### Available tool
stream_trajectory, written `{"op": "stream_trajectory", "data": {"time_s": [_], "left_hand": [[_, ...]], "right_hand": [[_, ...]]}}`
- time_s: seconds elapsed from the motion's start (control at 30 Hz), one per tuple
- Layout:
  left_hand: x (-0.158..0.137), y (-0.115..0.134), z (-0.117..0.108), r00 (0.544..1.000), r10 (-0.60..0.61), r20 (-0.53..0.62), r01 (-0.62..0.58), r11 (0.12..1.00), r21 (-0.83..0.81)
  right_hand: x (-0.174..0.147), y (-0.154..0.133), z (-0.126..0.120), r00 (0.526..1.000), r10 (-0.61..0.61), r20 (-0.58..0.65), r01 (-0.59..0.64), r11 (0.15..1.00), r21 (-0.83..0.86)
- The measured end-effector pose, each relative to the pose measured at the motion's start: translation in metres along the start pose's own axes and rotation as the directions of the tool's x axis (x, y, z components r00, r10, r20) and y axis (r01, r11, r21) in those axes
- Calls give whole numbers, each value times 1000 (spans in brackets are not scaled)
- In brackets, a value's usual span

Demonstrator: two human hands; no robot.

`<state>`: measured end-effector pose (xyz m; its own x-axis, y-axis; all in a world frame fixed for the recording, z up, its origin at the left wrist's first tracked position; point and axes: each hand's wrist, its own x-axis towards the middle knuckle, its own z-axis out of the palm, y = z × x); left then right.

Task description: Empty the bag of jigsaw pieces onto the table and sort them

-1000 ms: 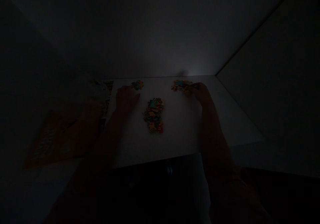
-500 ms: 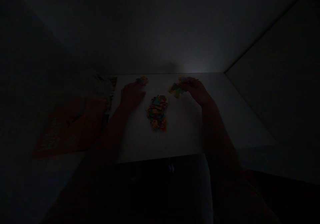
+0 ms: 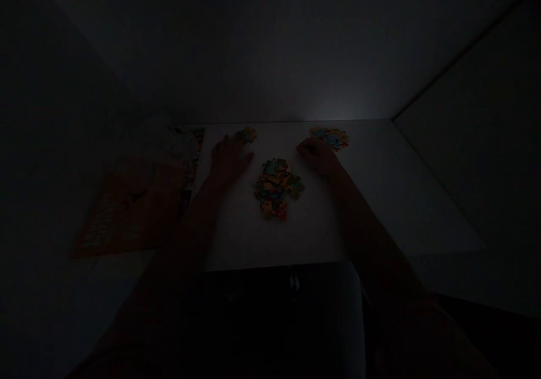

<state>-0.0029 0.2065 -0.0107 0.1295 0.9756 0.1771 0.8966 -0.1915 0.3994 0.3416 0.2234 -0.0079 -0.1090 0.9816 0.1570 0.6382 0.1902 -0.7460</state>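
The scene is very dark. A jumbled heap of jigsaw puzzle pieces (image 3: 275, 186) lies mid-table between my hands, with green-yellow pieces at its right side. My left hand (image 3: 230, 158) rests on the white table, its thumb and fingers apart. Its fingertips are beside a small pile of puzzle pieces (image 3: 248, 135) near the wall. My right hand (image 3: 320, 157) is above the table with fingers curled together, and nothing shows in them. Just beyond it lies a pile of blue and yellow puzzle pieces (image 3: 332, 137), partly covered by the hand.
An orange package with pale lettering (image 3: 131, 210) lies to the left. Next to it are clear crumpled plastic (image 3: 164, 139) and a colourful printed sheet (image 3: 198, 148) at the white table's (image 3: 270, 249) left edge. A wall (image 3: 270, 57) rises behind the table.
My right hand has let go of the green-yellow puzzle pieces, which now lie at the right of the middle heap. The blue and yellow pile is more exposed. The view has shifted slightly.
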Motion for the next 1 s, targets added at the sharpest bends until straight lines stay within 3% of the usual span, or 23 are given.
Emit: {"op": "stream_trajectory", "data": {"time_s": [0.2,0.37,0.67,1.0], "left_hand": [[-1,2,0,994,2,-109,-4,1000,-15],[-1,3,4,998,54,-14,-54,999,-5],[3,0,7,995,-26,-101,20,998,-57],[2,12,5,997,-68,-47,64,995,-78]], "right_hand": [[1,4,2,1000,22,-8,-22,1000,13],[1,4,3,1000,8,-3,-8,1000,-14],[4,13,5,1000,-30,3,30,999,-15],[6,14,6,999,-33,11,33,998,-48]]}}
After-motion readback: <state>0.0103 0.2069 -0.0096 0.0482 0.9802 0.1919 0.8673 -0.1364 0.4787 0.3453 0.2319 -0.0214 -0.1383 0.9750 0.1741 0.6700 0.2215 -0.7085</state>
